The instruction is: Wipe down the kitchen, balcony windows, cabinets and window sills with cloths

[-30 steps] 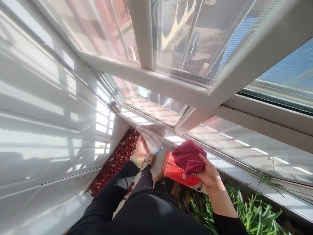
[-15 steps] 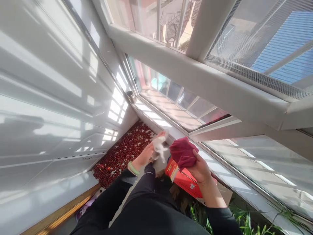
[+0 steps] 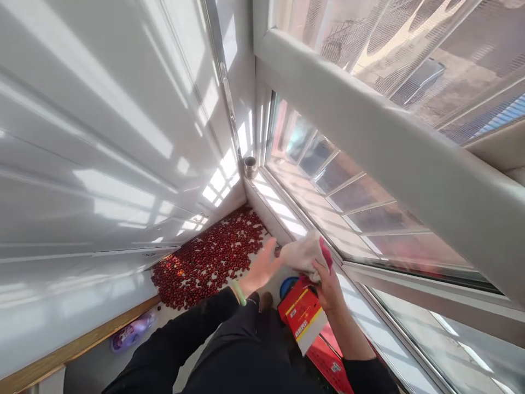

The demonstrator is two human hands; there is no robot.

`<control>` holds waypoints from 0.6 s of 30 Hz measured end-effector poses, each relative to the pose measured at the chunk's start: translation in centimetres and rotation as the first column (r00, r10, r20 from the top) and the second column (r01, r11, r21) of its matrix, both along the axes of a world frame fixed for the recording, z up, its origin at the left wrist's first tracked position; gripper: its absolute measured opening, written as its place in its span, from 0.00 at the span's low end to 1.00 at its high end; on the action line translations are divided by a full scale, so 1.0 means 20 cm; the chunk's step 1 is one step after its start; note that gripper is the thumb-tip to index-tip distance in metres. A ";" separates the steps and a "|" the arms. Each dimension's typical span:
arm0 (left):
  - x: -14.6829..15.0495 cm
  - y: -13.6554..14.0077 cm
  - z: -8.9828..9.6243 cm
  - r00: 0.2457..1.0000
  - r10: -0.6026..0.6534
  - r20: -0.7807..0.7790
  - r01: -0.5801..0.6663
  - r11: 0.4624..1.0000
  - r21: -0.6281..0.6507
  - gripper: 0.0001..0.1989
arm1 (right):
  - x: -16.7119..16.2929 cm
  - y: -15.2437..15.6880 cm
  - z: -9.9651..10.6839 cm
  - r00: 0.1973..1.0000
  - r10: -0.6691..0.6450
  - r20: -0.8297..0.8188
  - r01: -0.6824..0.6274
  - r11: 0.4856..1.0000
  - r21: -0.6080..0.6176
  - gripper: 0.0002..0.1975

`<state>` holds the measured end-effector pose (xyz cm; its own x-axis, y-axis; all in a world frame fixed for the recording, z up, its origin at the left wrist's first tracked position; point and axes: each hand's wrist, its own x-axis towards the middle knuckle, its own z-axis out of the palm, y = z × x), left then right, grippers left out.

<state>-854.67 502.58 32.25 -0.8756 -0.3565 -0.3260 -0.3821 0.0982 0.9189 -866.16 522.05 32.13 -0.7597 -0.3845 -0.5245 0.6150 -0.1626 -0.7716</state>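
My right hand [image 3: 328,287] grips an off-white cloth [image 3: 301,254] at its lower right end, above the window sill. A strip of magenta cloth [image 3: 326,253] shows along its right edge; how the two are folded together is hidden. My left hand [image 3: 260,269], with a pale green bangle [image 3: 238,293] at the wrist, is just left of the white cloth. Its fingers are stretched out, slightly blurred, with nothing in them. Beneath my right hand stand red boxes [image 3: 301,314], one with a yellow stripe and white flap.
Many dark red fruits [image 3: 205,262] cover the floor in the corner. A metal cup [image 3: 250,167] stands at the sill's far end. White cabinet doors [image 3: 102,164] rise at left, a window frame [image 3: 369,120] at right. A purple-and-white shoe [image 3: 131,332] lies at lower left.
The white cloth has passed from my left hand to my right, where it now covers most of the magenta cloth. My left hand has opened. The view has swung right.
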 end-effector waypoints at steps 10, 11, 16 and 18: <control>-0.06 -0.14 -0.34 0.975 0.157 0.157 -0.161 0.987 0.013 0.43 | -0.53 -0.11 -0.68 0.158 0.883 -0.443 -0.123 0.463 0.878 0.29; -0.07 -0.13 -0.37 0.973 0.152 0.174 -0.158 0.987 0.021 0.43 | -0.52 -0.11 -0.73 0.152 0.873 -0.463 -0.057 0.475 0.878 0.29; -0.12 -0.06 -0.53 0.958 0.192 0.213 -0.208 0.977 0.054 0.41 | -0.50 -0.13 -0.84 0.124 0.818 -0.561 0.141 0.545 0.826 0.38; -0.13 -0.05 -0.61 0.955 0.219 0.200 -0.241 0.966 0.090 0.41 | -0.51 -0.14 -0.89 0.107 0.822 -0.560 0.121 0.548 0.828 0.37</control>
<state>-857.19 501.66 20.12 -0.6936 -0.4926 -0.5256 -0.5483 -0.1123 0.8287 -876.29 519.35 14.39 -0.6456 -0.7528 0.1281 -0.7150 0.5370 -0.4477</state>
